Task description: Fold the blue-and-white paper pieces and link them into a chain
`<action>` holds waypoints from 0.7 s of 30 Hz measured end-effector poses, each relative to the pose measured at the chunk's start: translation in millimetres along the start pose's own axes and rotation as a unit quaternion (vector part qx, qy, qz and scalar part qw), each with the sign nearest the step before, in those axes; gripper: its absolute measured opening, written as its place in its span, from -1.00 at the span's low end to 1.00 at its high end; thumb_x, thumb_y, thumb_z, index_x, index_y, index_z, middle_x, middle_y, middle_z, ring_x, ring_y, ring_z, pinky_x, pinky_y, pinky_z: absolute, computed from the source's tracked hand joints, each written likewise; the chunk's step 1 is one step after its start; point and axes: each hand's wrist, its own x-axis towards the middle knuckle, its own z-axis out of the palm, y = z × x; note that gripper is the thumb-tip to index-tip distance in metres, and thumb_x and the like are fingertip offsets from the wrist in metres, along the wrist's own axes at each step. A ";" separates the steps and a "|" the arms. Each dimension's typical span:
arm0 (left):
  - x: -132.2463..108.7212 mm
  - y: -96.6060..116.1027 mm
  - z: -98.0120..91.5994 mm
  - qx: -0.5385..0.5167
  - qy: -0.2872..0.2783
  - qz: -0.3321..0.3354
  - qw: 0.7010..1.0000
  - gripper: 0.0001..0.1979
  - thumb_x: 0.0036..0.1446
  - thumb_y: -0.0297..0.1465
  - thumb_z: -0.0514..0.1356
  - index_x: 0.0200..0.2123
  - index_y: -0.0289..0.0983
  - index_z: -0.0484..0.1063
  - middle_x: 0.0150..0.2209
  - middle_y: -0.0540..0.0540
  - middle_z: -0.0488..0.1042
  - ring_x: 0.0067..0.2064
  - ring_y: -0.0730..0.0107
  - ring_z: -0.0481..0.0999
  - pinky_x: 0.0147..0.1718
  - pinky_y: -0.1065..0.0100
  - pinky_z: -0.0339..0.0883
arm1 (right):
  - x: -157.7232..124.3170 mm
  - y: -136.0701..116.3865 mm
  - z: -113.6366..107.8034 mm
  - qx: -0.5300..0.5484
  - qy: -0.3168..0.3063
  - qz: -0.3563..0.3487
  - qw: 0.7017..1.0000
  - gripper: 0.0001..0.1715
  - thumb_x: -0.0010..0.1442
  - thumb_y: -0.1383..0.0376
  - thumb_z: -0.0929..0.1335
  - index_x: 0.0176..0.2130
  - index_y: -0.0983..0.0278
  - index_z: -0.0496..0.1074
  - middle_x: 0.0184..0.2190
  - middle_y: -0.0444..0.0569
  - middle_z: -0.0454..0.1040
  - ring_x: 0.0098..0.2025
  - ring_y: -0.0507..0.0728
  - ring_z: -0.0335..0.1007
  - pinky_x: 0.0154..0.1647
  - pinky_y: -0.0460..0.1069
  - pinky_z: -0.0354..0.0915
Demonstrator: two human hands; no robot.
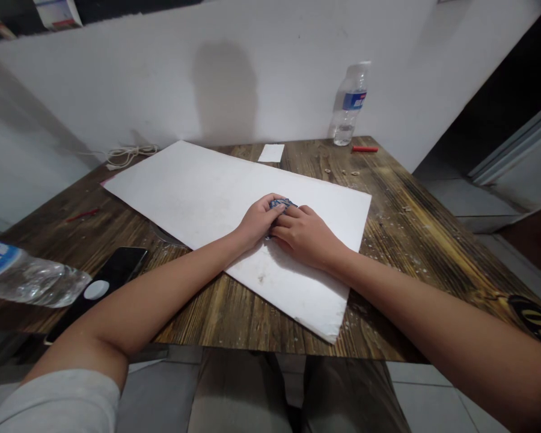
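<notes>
Both hands meet over a white board (198,192) that lies flat and slanted across the wooden table. Between them is a small, crumpled-looking blue and grey patterned piece (280,203), mostly covered by fingers; its kind does not show. My left hand (259,222) is closed around its left side, thumb on top. From the right, my right hand (304,234) presses its curled fingers against the same piece. Both hands rest on or just above the board.
A water bottle (350,108) stands by the wall beside a red stick (365,149). On the wooden table (415,258) are a small white paper (271,153), a white cable (130,156), a thin red item (83,214), a dark phone (117,267) and a lying bottle (40,279).
</notes>
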 end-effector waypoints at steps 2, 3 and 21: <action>0.2 -0.4 0.1 0.002 0.001 0.002 1.000 -0.92 0.13 -0.41 0.23 -0.27 -0.27 0.44 -0.34 0.00 0.47 -0.31 0.54 0.43 -0.29 0.44 0.28 | 0.0 -0.3 0.0 -0.003 -0.001 0.001 1.000 -0.73 0.32 0.28 0.26 -0.23 0.21 0.55 -0.20 -0.02 0.57 -0.05 0.23 0.29 -0.17 0.09 -0.01; 0.1 -0.4 0.1 0.002 0.001 0.003 1.000 -0.92 0.13 -0.41 0.23 -0.27 -0.27 0.44 -0.34 0.00 0.47 -0.32 0.54 0.42 -0.29 0.45 0.28 | 0.0 -0.5 -0.1 -0.005 -0.002 0.001 1.000 -0.74 0.32 0.28 0.26 -0.22 0.21 0.55 -0.20 -0.02 0.57 -0.05 0.23 0.30 -0.17 0.09 -0.01; -0.2 0.7 1.5 -0.001 0.001 0.001 1.000 -0.92 0.13 -0.40 0.23 -0.28 -0.27 0.43 -0.35 0.01 0.47 -0.32 0.54 0.42 -0.30 0.45 0.28 | -0.4 -0.6 -1.3 -0.008 -0.002 0.001 1.000 -0.74 0.32 0.28 0.27 -0.23 0.21 0.55 -0.20 -0.03 0.57 -0.06 0.22 0.30 -0.17 0.09 -0.01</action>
